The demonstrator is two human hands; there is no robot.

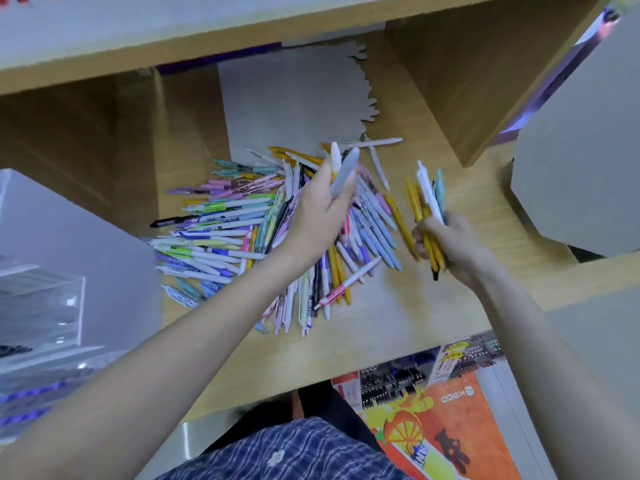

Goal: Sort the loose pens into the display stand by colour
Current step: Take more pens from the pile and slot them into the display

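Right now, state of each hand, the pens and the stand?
left hand: raised over the pile, fingers gripping a grey pen and a white pen
right hand: gripping a bunch of pens, mostly yellow
pen pile: loose, mixed colours, unsorted on the wooden shelf
clear acrylic display stand: at the left edge, contents unclear

Bare shelf before pen heap

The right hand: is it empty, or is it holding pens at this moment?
Holding pens. The right hand grips a bundle of pens, mostly yellow with a white and a teal one, fingers curled round them above the wooden shelf.
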